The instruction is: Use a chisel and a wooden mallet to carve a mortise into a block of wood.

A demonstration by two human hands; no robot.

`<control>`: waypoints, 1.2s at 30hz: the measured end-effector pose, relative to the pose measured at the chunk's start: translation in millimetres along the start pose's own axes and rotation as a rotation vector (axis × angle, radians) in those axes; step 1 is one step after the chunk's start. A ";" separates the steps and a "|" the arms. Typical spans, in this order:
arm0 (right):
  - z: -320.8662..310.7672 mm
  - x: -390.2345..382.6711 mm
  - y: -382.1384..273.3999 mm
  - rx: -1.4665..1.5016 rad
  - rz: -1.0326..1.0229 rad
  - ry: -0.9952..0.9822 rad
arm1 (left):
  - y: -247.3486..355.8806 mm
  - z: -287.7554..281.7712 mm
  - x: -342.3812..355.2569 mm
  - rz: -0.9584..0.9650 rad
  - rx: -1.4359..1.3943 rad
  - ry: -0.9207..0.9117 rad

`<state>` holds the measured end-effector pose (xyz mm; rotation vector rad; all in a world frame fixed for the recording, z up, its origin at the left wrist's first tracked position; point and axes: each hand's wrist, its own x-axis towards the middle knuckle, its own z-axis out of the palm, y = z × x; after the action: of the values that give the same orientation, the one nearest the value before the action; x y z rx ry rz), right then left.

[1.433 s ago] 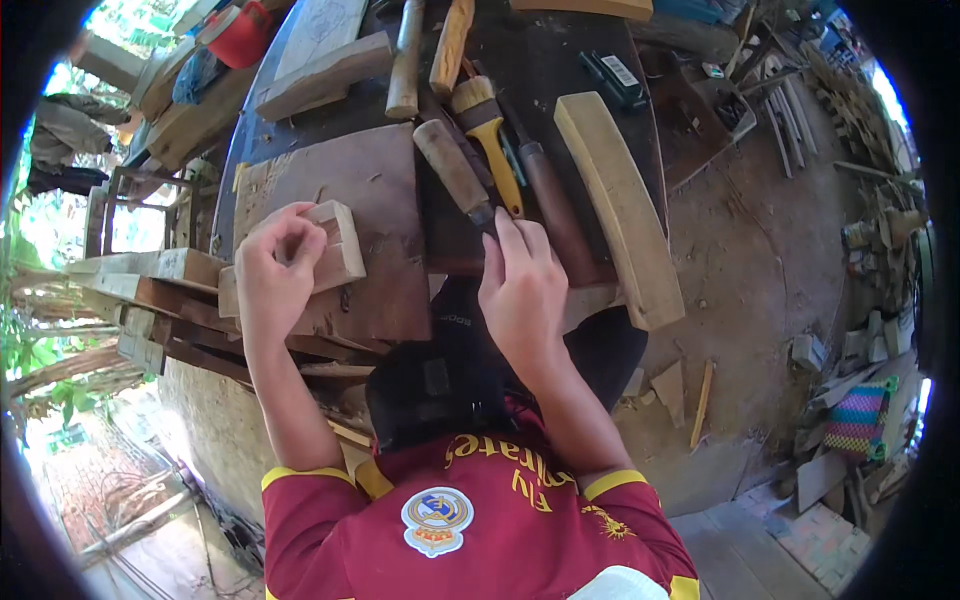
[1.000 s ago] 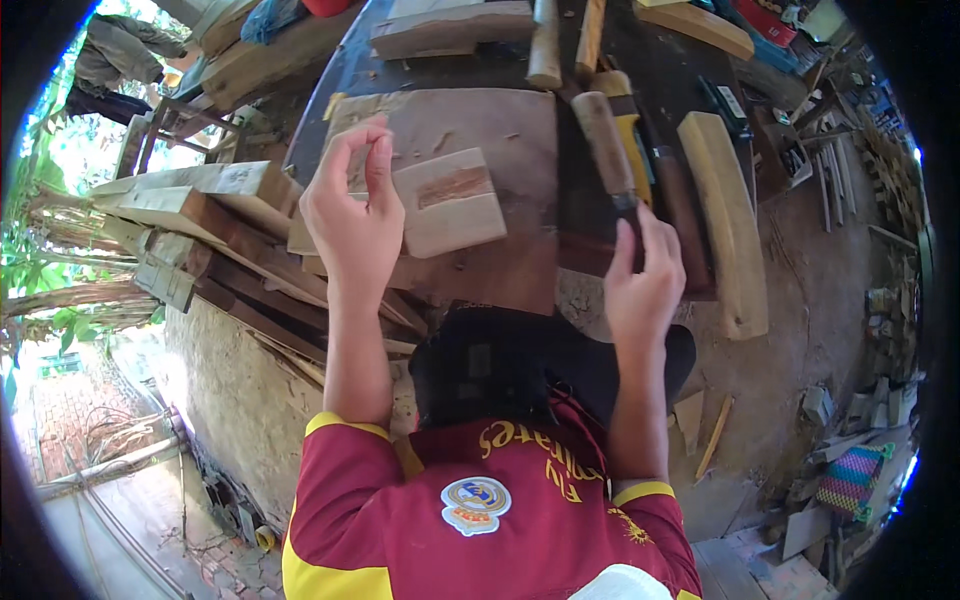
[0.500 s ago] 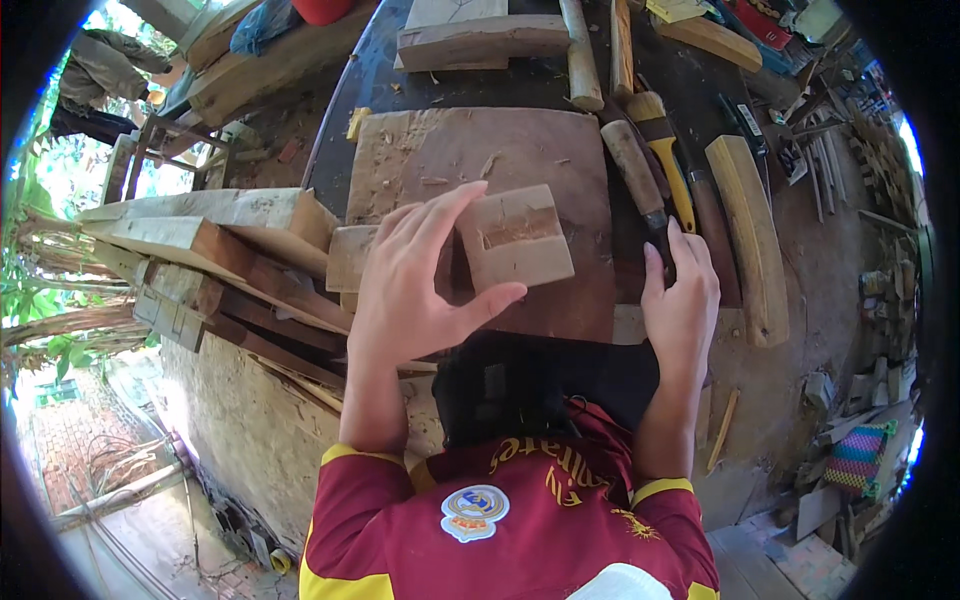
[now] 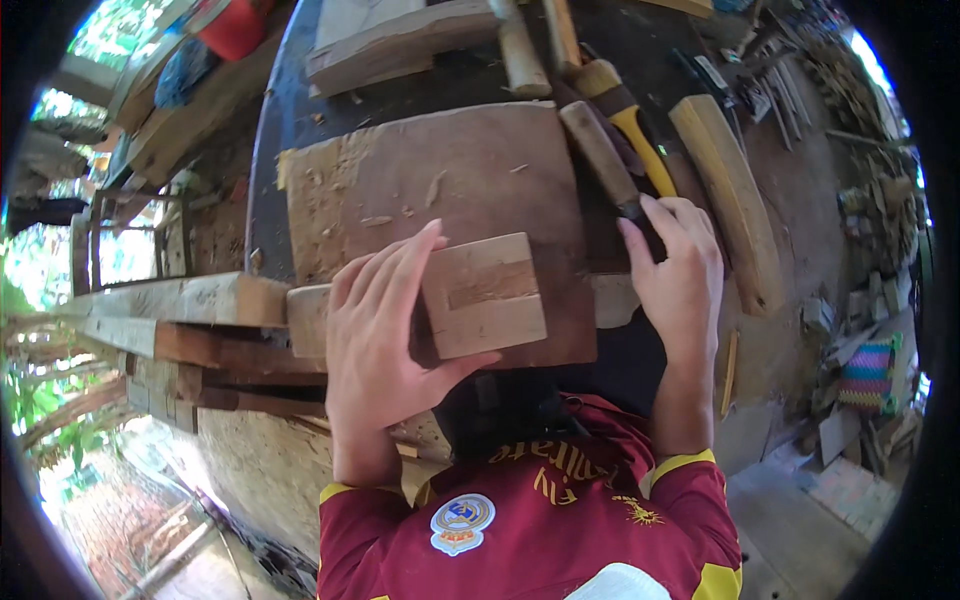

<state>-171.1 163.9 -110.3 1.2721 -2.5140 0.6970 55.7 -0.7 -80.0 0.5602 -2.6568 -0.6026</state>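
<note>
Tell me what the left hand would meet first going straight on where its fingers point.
The left hand would probably meet the wood shaving just ahead on the brown board, though the hand's height is unclear.

The maroon shirt [image 4: 575, 545] has yellow-edged short sleeves [image 4: 692, 505], yellow lettering [image 4: 553, 488] and a white-bordered crest badge [image 4: 462, 522].

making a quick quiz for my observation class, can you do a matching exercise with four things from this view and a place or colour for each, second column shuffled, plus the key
1. Wooden-handled tool
2. Rough-patched wood block
3. Brush
4. Bucket

A. Red
B. Right by the left hand
C. Yellow-handled
D. At the fingertips of the right hand

Pairs: 1-D, 2-B, 3-C, 4-A
</note>
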 end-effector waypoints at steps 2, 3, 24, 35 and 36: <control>-5.0 1.8 0.4 0.036 -0.006 -0.001 | -1.8 -1.2 5.9 0.019 -0.029 0.007; -7.6 3.5 3.9 0.040 -0.011 0.022 | -3.1 -1.6 9.7 0.028 -0.044 0.010; 3.8 110.3 34.7 -0.105 -0.452 -0.393 | 31.5 53.4 -34.4 0.142 -0.068 0.246; -20.2 106.9 33.4 0.006 -0.322 -0.395 | 23.0 40.2 -27.7 0.171 -0.158 0.356; -24.9 108.3 37.6 0.096 -0.316 -0.376 | 17.0 32.8 -24.3 0.188 -0.169 0.373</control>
<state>-265.7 120.8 -55.7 1.9393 -2.4819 0.5509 57.6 35.2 -105.8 0.3307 -2.2505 -0.5936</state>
